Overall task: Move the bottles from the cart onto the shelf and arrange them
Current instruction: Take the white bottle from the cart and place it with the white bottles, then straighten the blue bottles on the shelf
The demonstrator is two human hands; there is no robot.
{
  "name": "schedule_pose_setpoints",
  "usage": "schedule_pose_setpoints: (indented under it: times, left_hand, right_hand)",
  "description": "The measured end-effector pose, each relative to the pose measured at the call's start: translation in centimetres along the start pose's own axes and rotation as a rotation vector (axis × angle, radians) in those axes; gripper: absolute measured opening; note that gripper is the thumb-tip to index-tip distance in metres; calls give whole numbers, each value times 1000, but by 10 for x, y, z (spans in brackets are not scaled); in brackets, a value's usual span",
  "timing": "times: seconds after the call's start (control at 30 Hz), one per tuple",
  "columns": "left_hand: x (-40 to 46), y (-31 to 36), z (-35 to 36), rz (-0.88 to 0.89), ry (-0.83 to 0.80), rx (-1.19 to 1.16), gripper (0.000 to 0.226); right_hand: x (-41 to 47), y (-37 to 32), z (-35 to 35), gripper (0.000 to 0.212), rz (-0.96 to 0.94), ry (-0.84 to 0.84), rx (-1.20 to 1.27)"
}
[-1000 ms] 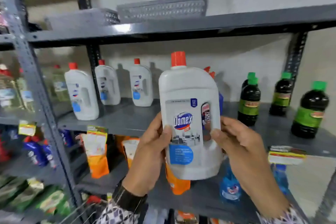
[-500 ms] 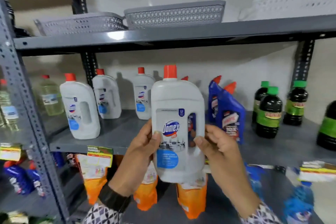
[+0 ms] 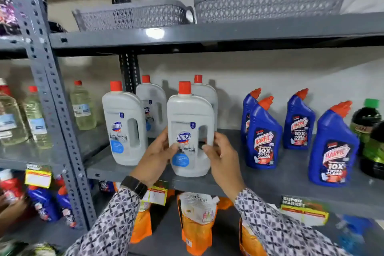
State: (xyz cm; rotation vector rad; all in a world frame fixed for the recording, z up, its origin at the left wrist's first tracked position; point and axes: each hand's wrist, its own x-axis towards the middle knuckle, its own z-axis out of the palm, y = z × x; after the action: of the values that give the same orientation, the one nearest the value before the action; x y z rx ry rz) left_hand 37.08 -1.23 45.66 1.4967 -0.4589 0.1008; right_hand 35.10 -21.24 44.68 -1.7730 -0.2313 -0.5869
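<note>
A white Domex bottle with a red cap stands upright near the front edge of the grey shelf. My left hand grips its left side and my right hand its right side. To the left of it stands another white Domex bottle, and two more stand behind, close to the wall. The cart is out of view.
Several blue Harpic bottles stand to the right, then dark green-capped bottles at the far right. Clear bottles fill the left bay behind a grey upright post. Grey baskets sit above; orange pouches below.
Both hands carried the Domex bottle forward and down until its base reached the shelf's front edge. The view moved closer and shifted left, bringing the blue bottles into sight.
</note>
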Motion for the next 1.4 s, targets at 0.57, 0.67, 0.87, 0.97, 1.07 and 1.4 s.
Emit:
schedule_pose_setpoints:
  times: [0.57, 0.67, 0.87, 0.97, 1.07, 1.4]
  left_hand:
    - [21, -33, -23, -62, -42, 204, 57]
    - [22, -38, -26, -58, -41, 178, 57]
    - [25, -43, -29, -69, -36, 176, 59]
    - [22, -40, -26, -82, -24, 179, 57]
    - [16, -30, -21, -102, -28, 171, 59]
    - [-38, 1, 83, 97, 362, 177, 32]
  right_hand:
    - [17, 40, -1, 57, 111, -206, -250]
    - [13, 40, -2, 56, 106, -204, -251]
    - [9, 36, -2, 55, 112, -206, -265]
    - [8, 29, -3, 55, 124, -221, -286]
    - [2, 16, -9, 63, 144, -254, -281]
    - [-17, 35, -113, 56, 56, 426, -332]
